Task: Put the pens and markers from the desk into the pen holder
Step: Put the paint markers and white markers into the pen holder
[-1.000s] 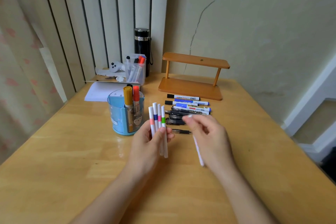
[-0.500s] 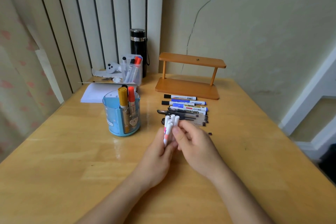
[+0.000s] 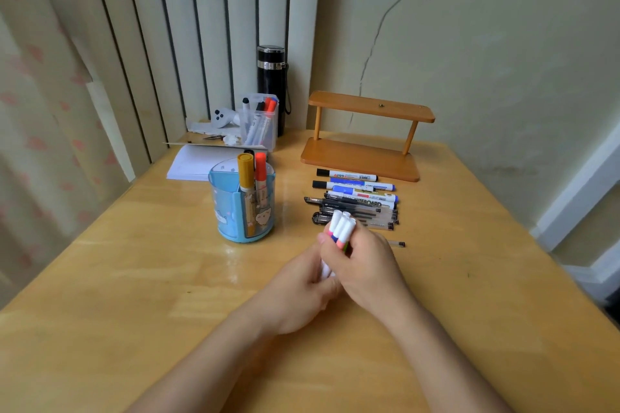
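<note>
Left hand (image 3: 302, 292) and right hand (image 3: 365, 265) clasp the markers (image 3: 342, 226).

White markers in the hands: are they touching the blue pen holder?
Apart. Head view shows bare desk between the white markers and the blue pen holder.

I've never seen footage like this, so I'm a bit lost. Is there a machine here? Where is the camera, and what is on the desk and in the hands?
No machine: these are a person's two bare hands, filmed in every picture by one camera worn on the head, looking forward and down. The left hand and right hand together hold a bundle of white markers with coloured bands. On the wooden desk stands a blue pen holder with a yellow marker and a red marker inside. Right of it lies a row of whiteboard markers and black pens. Behind stand a wooden shelf and a black flask.
</note>
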